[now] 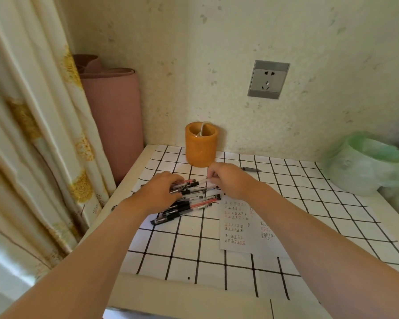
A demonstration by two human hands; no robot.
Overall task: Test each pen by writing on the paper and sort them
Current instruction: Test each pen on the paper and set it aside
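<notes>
A heap of several clear-barrelled gel pens (189,203) with black grips, some with red ink, lies on the checked cloth (194,254). My left hand (164,192) rests on the heap's left side, fingers curled over the pens. My right hand (226,180) is at the heap's far right and pinches one clear pen (202,181) by its end. A white sheet of paper (247,226) covered in small black and red written marks lies just right of the heap, partly under my right forearm.
An orange pen holder (200,146) stands at the back against the wall. One dark pen (251,169) lies alone behind my right hand. A green plastic bag (366,162) sits at the right; curtain and a pink roll (118,116) are left.
</notes>
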